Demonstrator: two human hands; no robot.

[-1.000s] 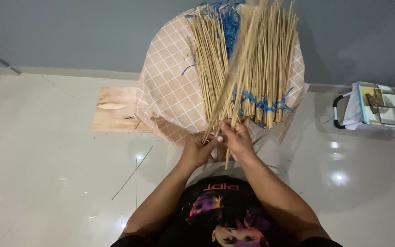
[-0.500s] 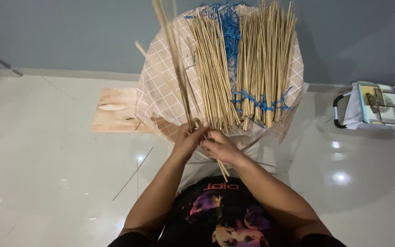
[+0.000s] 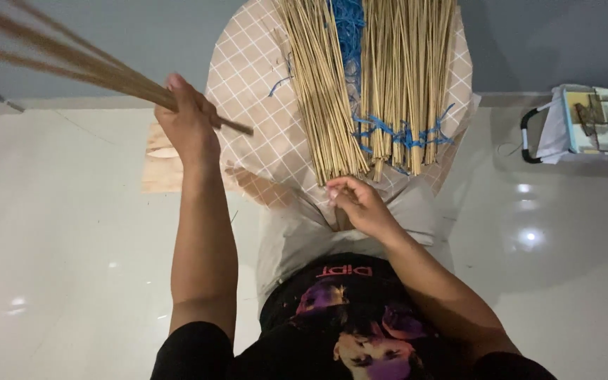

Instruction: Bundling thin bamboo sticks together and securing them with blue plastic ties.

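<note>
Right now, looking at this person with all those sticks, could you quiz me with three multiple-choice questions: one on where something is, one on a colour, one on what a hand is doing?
1. Where does the bag with the black handle sit?
A. floor at right
B. on the lap
C. floor at left

2. What colour are the strings among the stick bundles?
A. red
B. blue
C. green

3. What is the left hand doing?
A. resting flat on the floor
B. hanging empty
C. gripping a few sticks, raised to the left

Answers: 1 A, it stands on the white floor at right. 2 B, blue strands cross the sticks. 3 C, its fingers close round the sticks.
</note>
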